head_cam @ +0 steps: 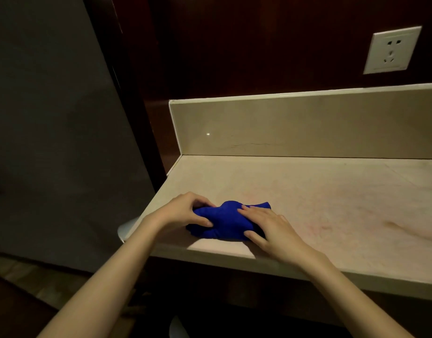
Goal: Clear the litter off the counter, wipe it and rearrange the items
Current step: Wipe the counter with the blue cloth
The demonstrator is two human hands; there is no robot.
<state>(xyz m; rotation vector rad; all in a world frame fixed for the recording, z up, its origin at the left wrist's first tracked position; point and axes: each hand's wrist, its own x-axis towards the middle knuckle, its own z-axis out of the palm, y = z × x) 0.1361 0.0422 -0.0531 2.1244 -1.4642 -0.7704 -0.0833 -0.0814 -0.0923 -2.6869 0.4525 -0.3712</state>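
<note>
A bunched bright blue cloth [226, 220] lies on the pale marble counter [319, 203], near its front left corner. My left hand [185, 212] grips the cloth's left end, fingers curled around it. My right hand [271, 228] presses on the cloth's right side, thumb at its front edge and fingers spread over the top. No litter or other items show on the counter in this view.
A marble backsplash [295, 125] rises behind the counter. A white wall socket [391, 50] sits on the dark wood wall at upper right. A grey wall panel [51, 130] stands to the left. A white rounded object [124, 230] shows below the counter's left edge.
</note>
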